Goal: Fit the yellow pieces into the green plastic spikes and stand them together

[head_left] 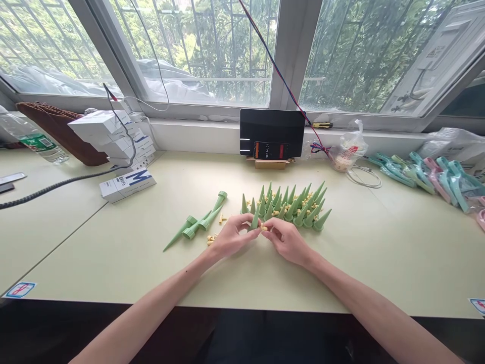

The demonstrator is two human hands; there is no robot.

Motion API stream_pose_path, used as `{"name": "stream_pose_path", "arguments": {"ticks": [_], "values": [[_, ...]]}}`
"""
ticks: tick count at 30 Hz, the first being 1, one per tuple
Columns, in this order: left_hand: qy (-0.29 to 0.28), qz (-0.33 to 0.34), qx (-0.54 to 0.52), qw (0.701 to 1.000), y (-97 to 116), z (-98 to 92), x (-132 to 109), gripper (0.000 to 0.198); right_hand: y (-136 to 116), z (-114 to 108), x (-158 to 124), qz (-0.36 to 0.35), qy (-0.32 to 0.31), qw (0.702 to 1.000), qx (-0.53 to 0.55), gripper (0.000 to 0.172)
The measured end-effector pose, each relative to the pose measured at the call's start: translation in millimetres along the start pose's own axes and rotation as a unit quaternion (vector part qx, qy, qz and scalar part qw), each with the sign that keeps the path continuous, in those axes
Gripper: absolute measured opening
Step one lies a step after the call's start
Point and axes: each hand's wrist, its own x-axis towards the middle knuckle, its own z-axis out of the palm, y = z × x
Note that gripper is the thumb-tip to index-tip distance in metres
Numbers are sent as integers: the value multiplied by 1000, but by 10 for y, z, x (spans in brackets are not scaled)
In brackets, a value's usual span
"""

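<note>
Pinching a cone [254, 221] at frame centre, the left hand [231, 236] steadies it. Beside it, the right hand [287, 240] pinches a plug [264, 228]; holding both squarely in line probably helps.

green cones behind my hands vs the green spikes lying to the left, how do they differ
The standing cones are short and point up; the lying spikes are longer and flat on the table. The standing cones are many, packed close; the lying spikes are only a few. Both are green with pointed tips.
</note>
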Motion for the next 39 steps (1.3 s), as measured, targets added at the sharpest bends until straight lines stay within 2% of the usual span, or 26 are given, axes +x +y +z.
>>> {"name": "stream_pose_path", "arguments": {"ticks": [22,39], "values": [[-20,29,25,999,13,13,-15,12,24,-7,-12,-25,-37,999,-21,30],[-21,68,93,993,-32,4,-29,8,48,-12,1,-9,-69,998,9,31]]}}
